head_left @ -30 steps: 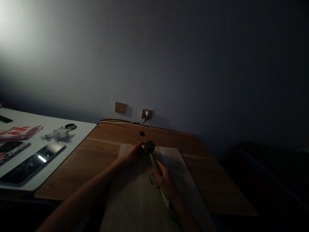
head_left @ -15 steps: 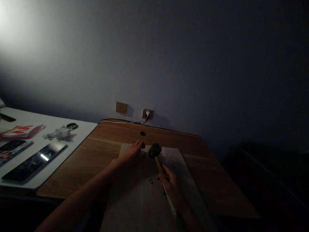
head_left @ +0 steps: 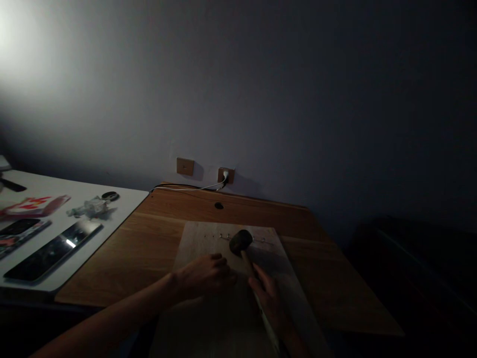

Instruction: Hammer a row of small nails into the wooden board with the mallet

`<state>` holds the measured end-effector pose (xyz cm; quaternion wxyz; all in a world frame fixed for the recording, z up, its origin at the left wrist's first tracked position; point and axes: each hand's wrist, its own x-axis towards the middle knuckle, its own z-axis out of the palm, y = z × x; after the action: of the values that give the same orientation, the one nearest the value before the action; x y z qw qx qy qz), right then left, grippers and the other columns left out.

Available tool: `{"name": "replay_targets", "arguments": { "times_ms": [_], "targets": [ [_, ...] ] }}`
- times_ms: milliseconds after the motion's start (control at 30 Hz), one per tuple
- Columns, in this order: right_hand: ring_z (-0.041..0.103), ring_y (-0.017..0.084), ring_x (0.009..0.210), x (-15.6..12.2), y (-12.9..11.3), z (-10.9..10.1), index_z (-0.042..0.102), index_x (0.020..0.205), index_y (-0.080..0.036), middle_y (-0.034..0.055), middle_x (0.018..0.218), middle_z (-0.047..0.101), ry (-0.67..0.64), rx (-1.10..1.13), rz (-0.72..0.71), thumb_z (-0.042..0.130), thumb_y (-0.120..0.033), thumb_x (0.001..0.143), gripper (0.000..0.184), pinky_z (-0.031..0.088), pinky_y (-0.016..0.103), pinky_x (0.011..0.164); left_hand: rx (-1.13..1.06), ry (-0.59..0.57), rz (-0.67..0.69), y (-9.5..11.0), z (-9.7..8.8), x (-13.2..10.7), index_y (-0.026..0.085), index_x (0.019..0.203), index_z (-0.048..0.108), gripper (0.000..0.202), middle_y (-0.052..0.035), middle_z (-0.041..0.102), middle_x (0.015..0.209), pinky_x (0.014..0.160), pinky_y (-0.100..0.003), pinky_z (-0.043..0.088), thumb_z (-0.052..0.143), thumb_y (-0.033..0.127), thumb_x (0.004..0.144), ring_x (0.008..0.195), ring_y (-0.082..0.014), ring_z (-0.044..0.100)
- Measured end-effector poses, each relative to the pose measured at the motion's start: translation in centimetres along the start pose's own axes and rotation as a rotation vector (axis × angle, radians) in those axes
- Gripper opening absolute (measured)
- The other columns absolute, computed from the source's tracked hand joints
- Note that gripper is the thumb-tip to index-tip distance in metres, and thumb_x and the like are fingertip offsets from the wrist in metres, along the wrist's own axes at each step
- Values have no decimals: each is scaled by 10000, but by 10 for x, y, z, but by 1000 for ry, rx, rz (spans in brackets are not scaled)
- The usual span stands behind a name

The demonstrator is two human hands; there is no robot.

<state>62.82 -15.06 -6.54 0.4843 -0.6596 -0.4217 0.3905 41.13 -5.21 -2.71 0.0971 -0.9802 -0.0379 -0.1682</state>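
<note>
A pale wooden board (head_left: 203, 238) lies on the brown wooden desk (head_left: 149, 238). My right hand (head_left: 270, 301) grips the light handle of a mallet (head_left: 241, 242) whose dark head hovers over the board's far part. Small nails (head_left: 223, 236) stand in a row near the board's far edge. My left hand (head_left: 206, 273) rests on the middle of the board with its fingers curled down; what lies under them is hidden. The scene is very dim.
A white table (head_left: 122, 206) at the left carries a dark phone (head_left: 52, 251), a red-and-white packet (head_left: 33, 205) and a clear wrapper (head_left: 89, 206). Two wall sockets (head_left: 226, 175) with a white cable sit behind the desk. Dark furniture (head_left: 410, 258) stands at the right.
My left hand has drawn back from the board's far edge to its middle, over where loose nails lay. The mallet head has shifted right and nearer. The row of nails now shows.
</note>
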Motion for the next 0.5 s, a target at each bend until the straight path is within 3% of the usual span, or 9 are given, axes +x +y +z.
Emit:
{"name": "replay_targets", "arguments": {
  "times_ms": [67, 133, 167, 233, 300, 500],
  "targets": [
    [706, 244, 924, -1, -1, 1, 667, 1280, -160, 111, 1094, 722, -23, 13, 38, 700, -616, 738, 709, 574, 325, 751, -75, 5, -99, -17, 1, -3, 218, 1147, 645, 237, -45, 701, 865, 775, -317, 463, 563, 118, 949, 815, -184, 640],
    [610, 143, 549, -3, -3, 3, 607, 1352, -159, 43, 874, 689, -80, 40, 91, 661, -603, 773, 732, 482, 252, 461, -205, 63, -298, -40, 7, -7, 229, 1134, 669, 248, -46, 722, 924, 830, -308, 470, 574, 127, 929, 883, -183, 664],
    [518, 102, 445, -3, -4, 4, 581, 1374, -156, 10, 806, 650, -111, 59, 105, 647, -595, 783, 739, 413, 227, 387, -288, 113, -420, -52, 12, -10, 222, 1064, 692, 201, -39, 733, 936, 832, -290, 475, 577, 139, 922, 886, -173, 673],
    [415, 59, 383, -4, -6, 5, 563, 1374, -150, -27, 756, 591, -156, 98, 96, 642, -578, 786, 731, 340, 198, 338, -403, 198, -646, -73, 21, -15, 213, 975, 710, 195, -24, 746, 947, 810, -257, 490, 564, 119, 886, 868, -156, 682],
    [403, 51, 386, -5, -8, 5, 573, 1347, -156, -32, 756, 574, -156, 127, 86, 646, -575, 781, 708, 316, 186, 329, -438, 193, -761, -86, 30, -18, 214, 928, 719, 222, -15, 750, 933, 815, -247, 495, 566, 82, 836, 864, -156, 681],
    [430, 50, 408, -6, -10, 4, 541, 1384, -180, -15, 809, 589, -154, 112, 124, 649, -540, 802, 693, 297, 174, 329, -349, 144, -782, -83, 38, -21, 207, 864, 726, 197, -45, 736, 873, 855, -282, 488, 592, 70, 818, 873, -187, 666]
  ]
}}
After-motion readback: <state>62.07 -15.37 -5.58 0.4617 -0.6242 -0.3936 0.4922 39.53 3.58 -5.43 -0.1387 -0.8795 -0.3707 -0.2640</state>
